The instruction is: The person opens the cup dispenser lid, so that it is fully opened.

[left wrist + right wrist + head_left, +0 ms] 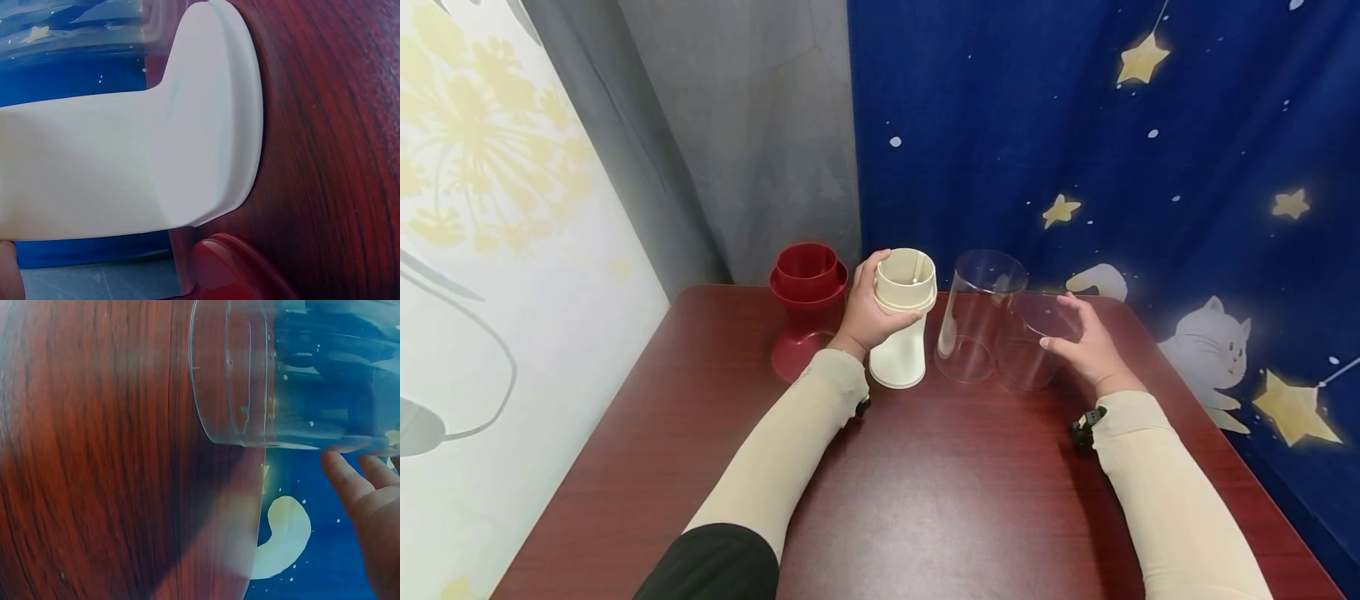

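Observation:
My left hand point(868, 312) grips a cream plastic stand point(898, 358) near its top, thumb across the front below the cup-like collar. The stand is upright on the table, and its flared foot point(212, 119) shows close up in the left wrist view. My right hand point(1090, 346) is beside the right one of two clear cylinders point(1026, 358), thumb and fingers spread apart around its upper side. In the right wrist view its fingertips point(334, 459) are right at the clear wall. The other clear cylinder point(966, 333) stands between the cream stand and that one.
A red stand point(805, 308) of similar shape is at the left of the cream one. All stand along the back edge of the reddish-brown wooden table point(940, 483). Grey curtain point(760, 150) and blue starry curtain point(970, 125) hang right behind it.

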A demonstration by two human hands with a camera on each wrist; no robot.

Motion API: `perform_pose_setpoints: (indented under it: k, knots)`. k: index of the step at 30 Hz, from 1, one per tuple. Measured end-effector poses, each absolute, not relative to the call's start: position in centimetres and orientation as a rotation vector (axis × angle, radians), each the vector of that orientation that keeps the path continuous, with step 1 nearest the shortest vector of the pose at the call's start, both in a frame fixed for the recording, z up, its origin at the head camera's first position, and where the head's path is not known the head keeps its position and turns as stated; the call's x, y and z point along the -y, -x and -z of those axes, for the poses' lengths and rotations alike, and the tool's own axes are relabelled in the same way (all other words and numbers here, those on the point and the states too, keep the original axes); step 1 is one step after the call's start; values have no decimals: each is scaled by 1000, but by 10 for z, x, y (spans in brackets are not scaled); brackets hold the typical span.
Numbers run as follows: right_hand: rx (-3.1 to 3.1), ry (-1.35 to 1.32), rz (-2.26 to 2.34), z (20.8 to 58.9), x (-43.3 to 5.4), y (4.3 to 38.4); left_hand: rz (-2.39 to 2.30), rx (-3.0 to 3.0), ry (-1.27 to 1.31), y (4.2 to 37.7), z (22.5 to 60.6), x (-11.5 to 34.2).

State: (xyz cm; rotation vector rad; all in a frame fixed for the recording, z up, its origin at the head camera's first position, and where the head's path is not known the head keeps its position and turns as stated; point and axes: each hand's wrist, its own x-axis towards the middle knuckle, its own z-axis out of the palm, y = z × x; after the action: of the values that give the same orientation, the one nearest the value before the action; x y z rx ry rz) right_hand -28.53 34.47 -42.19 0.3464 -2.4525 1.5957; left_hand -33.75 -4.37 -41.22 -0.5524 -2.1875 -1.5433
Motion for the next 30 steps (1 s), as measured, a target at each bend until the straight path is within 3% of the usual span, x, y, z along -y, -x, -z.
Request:
perform_pose_setpoints:
  k: [20,25,30]
  knots:
    - [2617,-352,-1133,387,-359,285,1532,2294,550,334,400,47]
    - [2657,-372,-995,371,-362,278,1513,2269,606,315,383,50]
    - [2711,-452,-860,343,-362,267,1386,2156,824,282,340,69]
